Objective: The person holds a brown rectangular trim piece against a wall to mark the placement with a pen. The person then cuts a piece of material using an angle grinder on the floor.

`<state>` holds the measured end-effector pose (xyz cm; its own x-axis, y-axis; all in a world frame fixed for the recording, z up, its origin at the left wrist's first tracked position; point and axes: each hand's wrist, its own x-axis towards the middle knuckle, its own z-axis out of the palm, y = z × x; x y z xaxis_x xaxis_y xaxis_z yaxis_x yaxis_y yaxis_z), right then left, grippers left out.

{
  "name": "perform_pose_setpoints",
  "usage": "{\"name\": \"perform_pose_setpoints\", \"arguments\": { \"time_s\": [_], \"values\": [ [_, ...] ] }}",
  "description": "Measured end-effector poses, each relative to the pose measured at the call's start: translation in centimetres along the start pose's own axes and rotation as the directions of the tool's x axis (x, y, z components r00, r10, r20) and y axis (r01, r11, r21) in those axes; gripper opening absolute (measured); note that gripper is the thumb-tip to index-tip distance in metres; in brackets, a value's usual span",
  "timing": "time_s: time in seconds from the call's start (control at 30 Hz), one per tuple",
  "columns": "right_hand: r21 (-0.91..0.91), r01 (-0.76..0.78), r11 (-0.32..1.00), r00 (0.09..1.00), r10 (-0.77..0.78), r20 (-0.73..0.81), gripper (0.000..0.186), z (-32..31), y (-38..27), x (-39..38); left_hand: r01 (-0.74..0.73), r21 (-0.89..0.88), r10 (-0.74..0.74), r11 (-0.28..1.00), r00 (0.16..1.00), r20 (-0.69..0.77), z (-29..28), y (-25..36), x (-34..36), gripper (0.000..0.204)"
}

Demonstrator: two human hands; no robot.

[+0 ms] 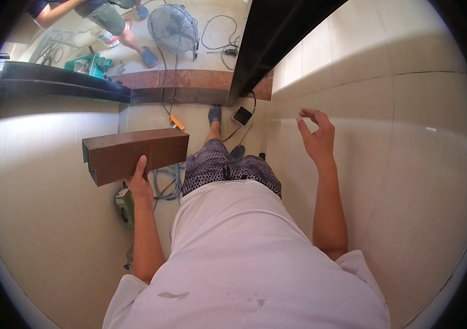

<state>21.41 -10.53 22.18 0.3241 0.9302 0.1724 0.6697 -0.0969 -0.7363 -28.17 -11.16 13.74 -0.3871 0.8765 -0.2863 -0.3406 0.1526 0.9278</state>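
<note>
The left hand (140,186) grasps a long brown hollow piece (140,156), held up in front of the body on the left, above the floor. It grips the piece close to the middle of its length, probably so that neither end tips. The thumb lies flat on the near side; the other fingers are hidden, presumably supporting it from behind or below. The hollow end faces left, clear of the hand, perhaps because this crosswise hold leaves both ends free.

The left forearm reaches far from the near edge, almost straight at the wrist. The right hand (319,137) is empty and raised near the right wall (398,148), its thumb and fingers curved with a gap between; its elbow is bent out to the right.

Beyond the piece, an orange power strip (177,122) lies on the floor near the doorway, likely there so its cord (164,90) can run through to the far room, where a fan (173,28) stands.
</note>
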Motion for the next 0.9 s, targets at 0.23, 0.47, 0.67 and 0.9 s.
{"name": "perform_pose_setpoints", "arguments": {
  "time_s": [0.23,0.47,0.67,0.9],
  "values": [
    [0.050,-0.065,0.997,0.995,0.061,0.079,0.026,1.0,-0.4,1.5,0.028,-0.033,-0.029,0.999,0.999,-0.019,0.7,0.2,0.0,0.076],
    [0.086,-0.126,0.988,0.987,0.116,0.113,0.026,1.4,-1.3,2.0,0.030,-0.031,-0.030,0.999,0.999,-0.014,-0.9,-1.7,1.0,0.074],
    [0.121,-0.066,0.990,0.990,0.049,0.134,0.028,2.6,-3.2,3.1,0.071,-0.069,-0.073,0.995,0.997,-0.036,-0.6,-1.5,0.8,0.071],
    [0.161,0.017,0.987,0.988,-0.042,0.150,0.030,4.7,-5.5,5.2,0.086,-0.084,-0.086,0.993,0.996,0.001,-1.5,-1.9,0.6,0.074]
  ]
}}
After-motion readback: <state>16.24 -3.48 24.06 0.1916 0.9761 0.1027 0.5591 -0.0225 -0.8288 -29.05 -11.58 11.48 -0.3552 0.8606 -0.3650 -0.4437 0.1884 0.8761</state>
